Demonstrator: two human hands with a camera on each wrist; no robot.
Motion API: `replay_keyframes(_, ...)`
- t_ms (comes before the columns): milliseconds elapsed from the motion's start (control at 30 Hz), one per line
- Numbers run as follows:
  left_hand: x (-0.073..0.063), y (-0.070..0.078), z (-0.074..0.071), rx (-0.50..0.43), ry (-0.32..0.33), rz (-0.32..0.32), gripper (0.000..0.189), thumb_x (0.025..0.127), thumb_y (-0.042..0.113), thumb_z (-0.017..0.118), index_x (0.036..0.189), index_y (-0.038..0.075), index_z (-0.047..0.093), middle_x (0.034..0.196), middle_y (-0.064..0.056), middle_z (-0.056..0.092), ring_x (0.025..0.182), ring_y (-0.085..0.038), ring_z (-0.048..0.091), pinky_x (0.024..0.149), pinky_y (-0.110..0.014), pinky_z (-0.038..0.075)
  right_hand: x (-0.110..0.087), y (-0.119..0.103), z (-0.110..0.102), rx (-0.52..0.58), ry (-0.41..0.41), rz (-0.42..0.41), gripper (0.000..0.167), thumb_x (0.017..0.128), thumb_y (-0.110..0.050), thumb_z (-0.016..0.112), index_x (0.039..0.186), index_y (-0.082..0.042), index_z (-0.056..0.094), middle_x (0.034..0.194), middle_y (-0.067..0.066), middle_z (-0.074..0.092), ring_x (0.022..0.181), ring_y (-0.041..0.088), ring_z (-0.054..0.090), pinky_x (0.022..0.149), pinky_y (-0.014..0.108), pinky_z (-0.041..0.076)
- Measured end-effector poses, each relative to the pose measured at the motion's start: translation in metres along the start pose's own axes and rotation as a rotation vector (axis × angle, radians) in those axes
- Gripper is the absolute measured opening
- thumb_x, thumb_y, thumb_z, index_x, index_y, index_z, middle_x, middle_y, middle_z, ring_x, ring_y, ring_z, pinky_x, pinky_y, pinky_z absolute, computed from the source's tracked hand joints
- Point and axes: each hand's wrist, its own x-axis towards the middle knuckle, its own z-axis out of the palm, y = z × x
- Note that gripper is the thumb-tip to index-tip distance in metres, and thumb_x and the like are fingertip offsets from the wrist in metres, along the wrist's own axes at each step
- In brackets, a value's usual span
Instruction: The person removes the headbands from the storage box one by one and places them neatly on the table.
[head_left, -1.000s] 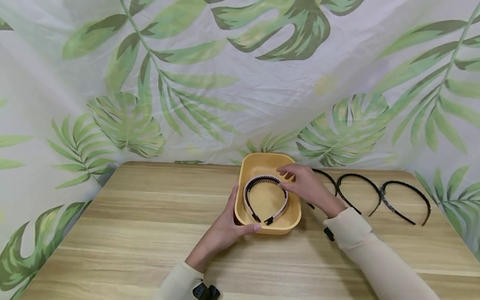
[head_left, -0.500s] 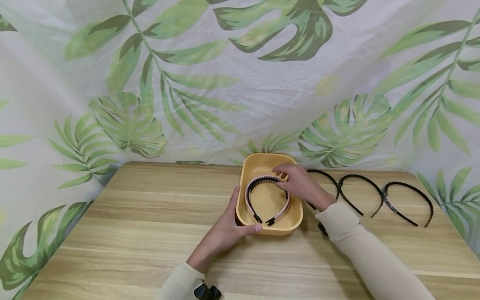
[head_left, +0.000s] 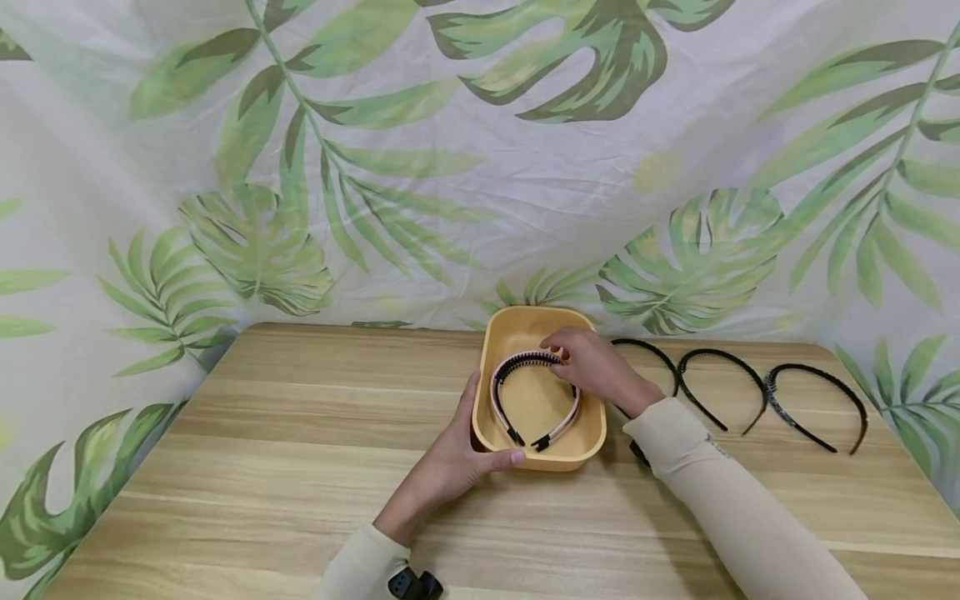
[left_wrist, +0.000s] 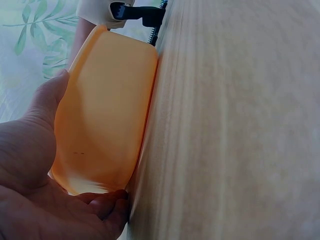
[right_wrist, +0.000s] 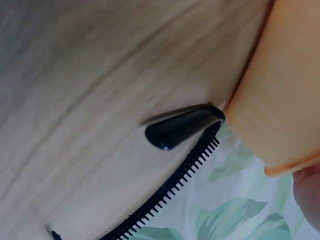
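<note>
A yellow-orange bin point(head_left: 540, 463) stands on the table with a pale pink headband point(head_left: 494, 400) and a black toothed headband point(head_left: 517, 363) nested inside. My left hand point(head_left: 447, 462) grips the bin at its near left corner. Its thumb lies on the rim, and in the left wrist view the fingers curl against the lower side. Reaching over the right rim, my right hand point(head_left: 596, 364) pinches the headbands at the upper right of their arch, thumb inside the curve and fingers above. Only a bit of the right hand point(right_wrist: 307, 195) appears at the rim in the right wrist view.
Right of the bin, a black toothed headband point(right_wrist: 172, 182) lies close by, partly behind the right hand in the head view. Beyond it are another black headband point(head_left: 722, 353) and a patterned dark headband point(head_left: 825, 372). A leaf-print cloth point(head_left: 390, 208) hangs behind the table point(head_left: 300, 467).
My right hand has moved left and slightly inward over the bin, its fingers closing in on the headbands' arch. The left hand keeps its grip on the bin, which stays in place.
</note>
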Motion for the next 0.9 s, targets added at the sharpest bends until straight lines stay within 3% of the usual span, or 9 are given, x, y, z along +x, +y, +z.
replay_keyframes(533, -0.0002, -0.0013, 0.0, 0.004, 0.003, 0.003, 0.131, 0.083, 0.027, 0.091, 0.17, 0.028, -0.007, 0.177, -0.008, 0.009, 0.161, -0.027, 0.02, 0.131, -0.05, 0.015, 0.0007, -0.0024, 0.0047, -0.098, -0.008, -0.002, 0.029, 0.093, -0.005, 0.077, 0.122, -0.002, 0.075, 0.116, 0.016, 0.072, 0.088, 0.025, 0.071, 0.076, 0.04, 0.059)
replay_keyframes(900, 0.0001, 0.0, 0.0001, 0.005, 0.002, 0.002, 0.13, 0.084, 0.024, 0.091, 0.17, 0.026, -0.006, 0.177, -0.007, 0.009, 0.161, -0.027, 0.02, 0.13, -0.05, 0.016, -0.0004, -0.0038, 0.0034, -0.095, -0.006, -0.008, 0.027, 0.095, -0.001, 0.073, 0.122, -0.003, 0.075, 0.114, 0.015, 0.072, 0.09, 0.026, 0.07, 0.076, 0.041, 0.058)
